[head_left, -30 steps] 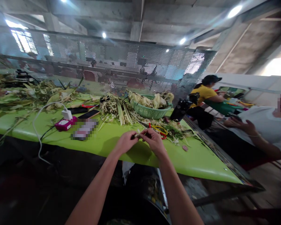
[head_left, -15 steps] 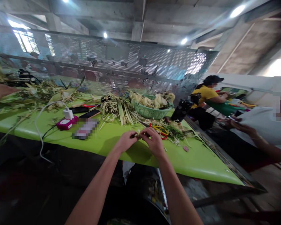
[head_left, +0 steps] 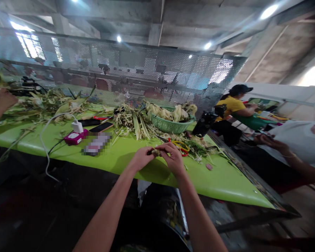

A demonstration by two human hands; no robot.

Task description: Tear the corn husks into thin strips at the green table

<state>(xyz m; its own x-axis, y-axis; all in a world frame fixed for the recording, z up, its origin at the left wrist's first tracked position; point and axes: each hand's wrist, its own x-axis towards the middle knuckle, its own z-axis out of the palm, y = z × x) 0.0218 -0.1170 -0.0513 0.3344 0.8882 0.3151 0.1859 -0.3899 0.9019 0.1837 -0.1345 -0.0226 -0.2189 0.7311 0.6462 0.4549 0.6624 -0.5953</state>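
My left hand (head_left: 142, 158) and my right hand (head_left: 172, 156) meet above the front of the green table. Pinched between their fingertips is a small piece of pale plant material (head_left: 155, 152), partly hidden by the fingers. Just beyond my right hand lie scissors with yellow and red handles (head_left: 182, 145), beside green trimmings (head_left: 196, 149). Behind my hands is a pile of dry husk strips (head_left: 132, 122). A green plastic basket (head_left: 169, 126) filled with pale, crumpled husks (head_left: 180, 112) stands to its right.
A magenta power adapter (head_left: 74, 137) with a white charger (head_left: 77, 126) and phones (head_left: 102, 127) lie to the left. A perforated metal screen (head_left: 136, 70) runs behind the table (head_left: 220, 182). Another person's hand (head_left: 4, 99) is at far left; people in yellow and white (head_left: 296, 136) sit at right.
My hands stay nearly in place; the piece between my fingertips has turned and shows less white. The other person's hand at far left has drawn back with its fingers curled.
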